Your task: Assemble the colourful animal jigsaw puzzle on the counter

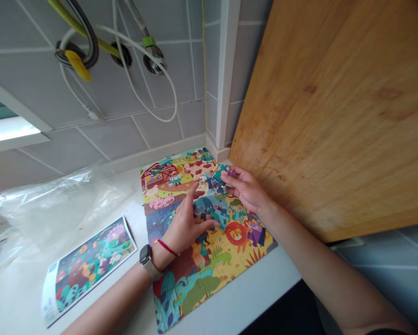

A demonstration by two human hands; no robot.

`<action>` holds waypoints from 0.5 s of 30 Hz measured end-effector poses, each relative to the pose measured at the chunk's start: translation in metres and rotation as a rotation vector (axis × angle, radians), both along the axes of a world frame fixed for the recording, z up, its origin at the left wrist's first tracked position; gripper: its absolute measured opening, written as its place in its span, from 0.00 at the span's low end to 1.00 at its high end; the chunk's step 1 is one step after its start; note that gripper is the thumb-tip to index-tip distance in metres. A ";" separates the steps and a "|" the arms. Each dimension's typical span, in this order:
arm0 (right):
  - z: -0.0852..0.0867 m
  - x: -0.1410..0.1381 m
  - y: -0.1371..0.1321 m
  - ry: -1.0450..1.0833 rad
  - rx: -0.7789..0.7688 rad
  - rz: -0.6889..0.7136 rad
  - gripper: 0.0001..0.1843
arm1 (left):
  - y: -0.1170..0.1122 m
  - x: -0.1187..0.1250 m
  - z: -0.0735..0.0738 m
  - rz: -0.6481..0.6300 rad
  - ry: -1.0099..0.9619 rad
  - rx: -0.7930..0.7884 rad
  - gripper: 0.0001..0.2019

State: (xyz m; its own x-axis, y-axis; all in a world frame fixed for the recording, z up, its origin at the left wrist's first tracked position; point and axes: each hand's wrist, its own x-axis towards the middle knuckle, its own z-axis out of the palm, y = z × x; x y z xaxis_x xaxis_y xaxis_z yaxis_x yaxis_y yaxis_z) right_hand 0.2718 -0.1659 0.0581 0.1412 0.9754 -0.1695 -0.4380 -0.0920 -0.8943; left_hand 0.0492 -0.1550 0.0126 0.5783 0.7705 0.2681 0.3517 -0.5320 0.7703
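My right hand pinches a teal and purple puzzle piece between thumb and fingers, over the upper right of the jigsaw. Below that hand lie several dark blue loose pieces. My left hand, with a watch and a red cord at the wrist, rests over the middle of the jigsaw, fingers spread and holding nothing that I can see. Farm animals and a red barn fill the far puzzle section; the near puzzle section has a lion and a crocodile. A purple puzzle piece lies beside the lion.
A printed picture sheet lies on the white countertop to the left. Behind it is a clear plastic bag. A large wooden board leans at the right. Hoses and a white cable hang on the tiled wall.
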 end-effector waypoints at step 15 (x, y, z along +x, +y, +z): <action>0.001 -0.002 -0.001 0.025 -0.017 0.069 0.27 | 0.019 0.001 0.003 0.073 -0.065 -0.133 0.22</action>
